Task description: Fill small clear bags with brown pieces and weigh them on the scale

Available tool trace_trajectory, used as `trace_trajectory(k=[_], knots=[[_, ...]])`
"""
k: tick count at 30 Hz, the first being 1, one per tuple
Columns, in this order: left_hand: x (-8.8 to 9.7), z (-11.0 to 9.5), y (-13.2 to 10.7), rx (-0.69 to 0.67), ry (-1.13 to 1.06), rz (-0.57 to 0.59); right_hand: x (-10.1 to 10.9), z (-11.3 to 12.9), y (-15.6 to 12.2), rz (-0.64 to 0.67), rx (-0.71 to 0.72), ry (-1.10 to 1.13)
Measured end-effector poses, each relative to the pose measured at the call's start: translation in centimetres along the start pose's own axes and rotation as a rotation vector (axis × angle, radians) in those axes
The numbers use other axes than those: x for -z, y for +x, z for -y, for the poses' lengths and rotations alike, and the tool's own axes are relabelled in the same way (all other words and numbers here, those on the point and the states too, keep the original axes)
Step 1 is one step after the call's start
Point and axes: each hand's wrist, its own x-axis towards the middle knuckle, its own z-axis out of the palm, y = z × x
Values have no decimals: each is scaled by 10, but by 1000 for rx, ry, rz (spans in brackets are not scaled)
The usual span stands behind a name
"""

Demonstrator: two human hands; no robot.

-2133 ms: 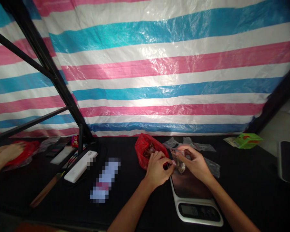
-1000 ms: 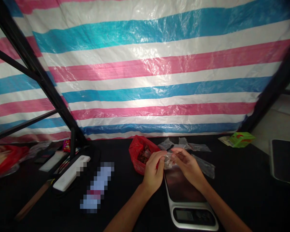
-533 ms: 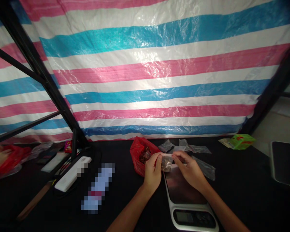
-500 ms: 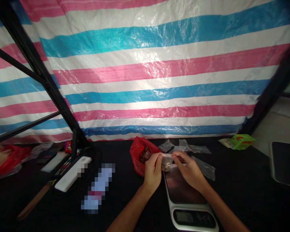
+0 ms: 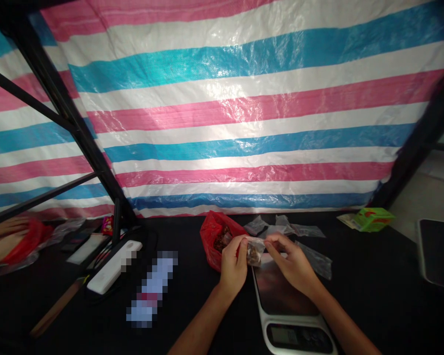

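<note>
Between my two hands is a small clear plastic bag with brown bits inside. My left hand pinches its top left edge between thumb and fingers. At the top right edge, my right hand pinches it the same way. The bag hangs over the far left part of a kitchen scale, whose display faces me. Behind my left hand a red plastic bag stands open, with brown pieces in it. Several flat clear bags lie behind and right of the scale.
A white power strip with cables and a long brown strip lie to the left. A co-worker's hands are at another red bag at far left. A green box and a second scale are at right. Striped sheeting hangs behind.
The small bag's contents show more plainly now, and it has turned slightly in my fingers. The co-worker's hands have shifted on their red bag. The whole view has moved a little.
</note>
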Motion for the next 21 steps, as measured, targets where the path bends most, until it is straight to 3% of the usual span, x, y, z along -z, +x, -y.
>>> trace_trajectory(k=[10,21], knots=[[-1,1,-2,-53,38,22,-1,-8,-2,59,-30,11],[1,2,-3,-156,83,58,1,2,-1,76,-13,66]])
